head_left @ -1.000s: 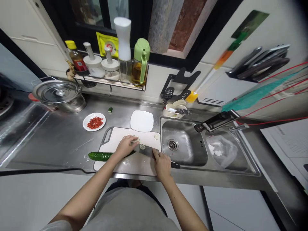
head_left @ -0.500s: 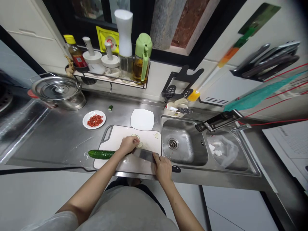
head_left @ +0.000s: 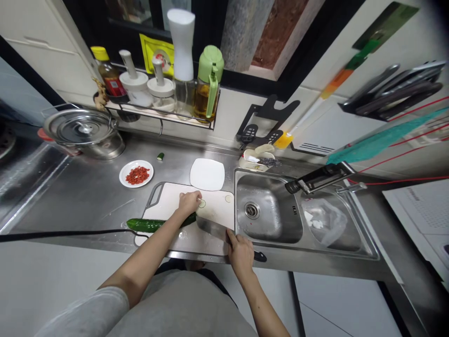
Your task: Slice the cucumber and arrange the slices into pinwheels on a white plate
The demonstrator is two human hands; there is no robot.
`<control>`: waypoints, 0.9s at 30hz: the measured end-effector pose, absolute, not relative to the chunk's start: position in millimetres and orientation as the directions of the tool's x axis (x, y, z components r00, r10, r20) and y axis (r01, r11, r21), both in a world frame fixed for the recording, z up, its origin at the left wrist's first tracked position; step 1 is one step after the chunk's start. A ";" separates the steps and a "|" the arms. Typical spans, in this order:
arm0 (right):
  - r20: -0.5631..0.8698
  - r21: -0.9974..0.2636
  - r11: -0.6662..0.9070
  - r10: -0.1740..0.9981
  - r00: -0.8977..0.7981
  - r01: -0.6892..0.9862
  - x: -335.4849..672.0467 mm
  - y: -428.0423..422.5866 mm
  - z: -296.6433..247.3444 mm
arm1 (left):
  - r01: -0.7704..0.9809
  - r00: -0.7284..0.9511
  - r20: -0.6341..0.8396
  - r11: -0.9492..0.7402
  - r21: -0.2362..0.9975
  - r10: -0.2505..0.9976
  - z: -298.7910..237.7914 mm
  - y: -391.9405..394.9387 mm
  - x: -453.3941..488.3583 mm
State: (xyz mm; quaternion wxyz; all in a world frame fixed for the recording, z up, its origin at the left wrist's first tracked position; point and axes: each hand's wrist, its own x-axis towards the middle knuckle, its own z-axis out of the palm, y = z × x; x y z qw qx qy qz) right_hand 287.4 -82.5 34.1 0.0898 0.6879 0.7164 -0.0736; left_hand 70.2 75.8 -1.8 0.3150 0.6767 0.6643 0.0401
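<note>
My left hand (head_left: 190,202) is closed over the middle of the white cutting board (head_left: 213,248), its fingertips pinched at a thin cucumber slice (head_left: 202,204). My right hand (head_left: 241,252) grips a kitchen knife (head_left: 212,228) by its black handle, the broad blade lying low over the board and pointing left. The long green cucumber (head_left: 145,225) rests across the board's near left part, partly hidden behind my left forearm; its right end shows close to the blade tip. Another pale slice (head_left: 228,199) lies by the board's far right corner.
Behind the board is a white square plate (head_left: 207,174). To the left stand a plate (head_left: 131,184) of red bits, a cucumber end (head_left: 160,156) and a lidded steel pot (head_left: 105,146). A steel sink (head_left: 268,210) adjoins on the right. A black cable (head_left: 70,235) runs along the counter's front.
My left hand has moved slightly away from me and left, with a slice at its fingertips. The knife and my right hand have shifted a little right and nearer to me.
</note>
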 end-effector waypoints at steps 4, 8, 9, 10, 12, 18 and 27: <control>-0.246 -0.011 0.029 0.969 -0.031 1.000 285.6 -80.8 36.1 | 0.901 0.144 -0.284 -0.007 0.433 0.948 -1.7 75.7 72.2; -0.266 -0.043 0.009 0.964 -0.020 0.999 283.8 -78.4 36.7 | 0.915 0.177 -0.226 -0.076 0.396 0.958 -0.4 75.7 73.1; -0.271 -0.051 0.001 0.962 -0.015 0.999 283.6 -77.8 36.4 | 0.913 0.174 -0.220 -0.073 0.402 0.960 -0.2 75.5 72.0; -0.277 -0.062 -0.008 0.961 -0.009 0.998 283.4 -77.2 35.9 | 0.906 0.165 -0.216 -0.062 0.418 0.962 -0.2 74.9 70.0; -0.284 -0.105 -0.030 0.959 -0.001 0.994 283.5 -76.1 34.6 | 0.884 0.120 -0.203 -0.012 0.467 0.972 -0.5 71.0 62.8; -0.262 -0.377 -0.155 0.963 0.055 0.913 280.6 -72.9 33.7 | 0.767 -0.001 -0.053 0.035 0.641 0.999 -4.8 29.5 30.7; -0.389 -0.297 -0.158 0.921 0.032 0.942 259.9 -56.5 42.9 | 0.702 0.398 0.207 -0.442 0.558 0.894 -13.9 -9.7 20.6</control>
